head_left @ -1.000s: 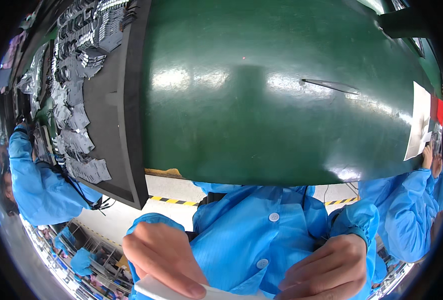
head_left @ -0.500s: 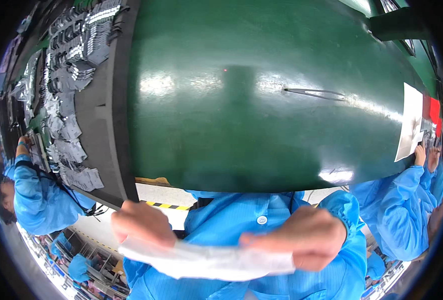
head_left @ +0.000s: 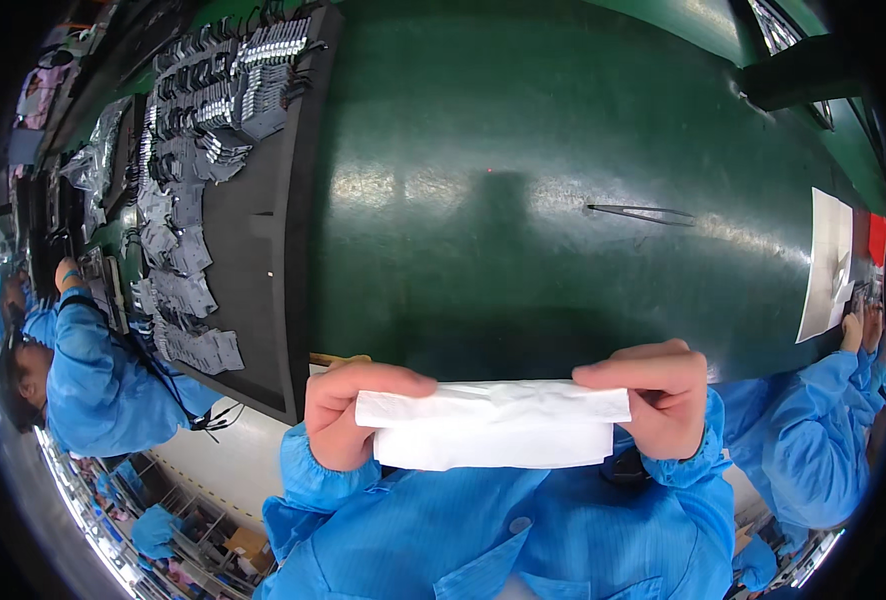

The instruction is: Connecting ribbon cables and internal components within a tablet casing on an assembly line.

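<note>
Holding a folded white tissue (head_left: 493, 432) by both ends.
Pinching with left hand (head_left: 343, 412) and right hand (head_left: 671, 398), near the edge of green tabletop (head_left: 423, 265).

Green tabletop (head_left: 413, 270), folded white sheet (head_left: 493, 445) held between left hand (head_left: 346, 418) and right hand (head_left: 669, 395) by the tabletop's near edge, tweezers (head_left: 608, 209) lying on it, dark tray (head_left: 299, 220) of grey pieces (head_left: 198, 355) along its left, white paper (head_left: 827, 255) at its right.
</note>
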Motion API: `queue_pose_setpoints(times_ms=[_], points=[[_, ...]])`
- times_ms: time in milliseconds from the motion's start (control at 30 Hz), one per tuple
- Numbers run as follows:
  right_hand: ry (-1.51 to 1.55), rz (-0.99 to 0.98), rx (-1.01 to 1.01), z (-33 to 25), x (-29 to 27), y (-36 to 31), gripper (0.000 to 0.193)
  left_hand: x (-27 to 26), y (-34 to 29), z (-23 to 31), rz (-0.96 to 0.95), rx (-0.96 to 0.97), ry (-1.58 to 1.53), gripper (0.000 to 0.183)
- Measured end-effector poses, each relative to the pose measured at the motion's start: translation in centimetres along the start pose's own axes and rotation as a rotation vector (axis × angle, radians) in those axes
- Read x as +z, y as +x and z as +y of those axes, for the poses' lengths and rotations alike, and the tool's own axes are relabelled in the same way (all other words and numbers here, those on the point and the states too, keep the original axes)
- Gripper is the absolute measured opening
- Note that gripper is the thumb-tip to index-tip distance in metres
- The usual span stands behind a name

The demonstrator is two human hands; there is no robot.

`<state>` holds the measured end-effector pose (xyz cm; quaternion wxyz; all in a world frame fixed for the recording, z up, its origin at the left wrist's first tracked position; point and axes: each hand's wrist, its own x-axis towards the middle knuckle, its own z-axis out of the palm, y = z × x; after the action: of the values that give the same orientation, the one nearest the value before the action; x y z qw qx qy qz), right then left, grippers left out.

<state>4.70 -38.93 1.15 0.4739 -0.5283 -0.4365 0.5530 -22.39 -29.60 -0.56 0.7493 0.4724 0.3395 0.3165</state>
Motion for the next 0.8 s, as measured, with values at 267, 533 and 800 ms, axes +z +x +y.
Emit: queue_pose_setpoints(times_ms=[267,533,800], points=[[0.044,-0.020,-0.161,0.3,0.0,-0.3,0.038,-0.5,0.7,-0.8,-0.184,-0.024,-0.154,0.022],[-0.013,0.094,-0.099,1.6,0.9,-0.7,0.023,2.7,0.9,-0.6,0.032,0.030,0.214,0.026],[0.008,0.173,0.142,2.4,0.8,-1.0,0.023,1.1,0.8,-1.5,-0.036,-0.083,0.539,0.013]])
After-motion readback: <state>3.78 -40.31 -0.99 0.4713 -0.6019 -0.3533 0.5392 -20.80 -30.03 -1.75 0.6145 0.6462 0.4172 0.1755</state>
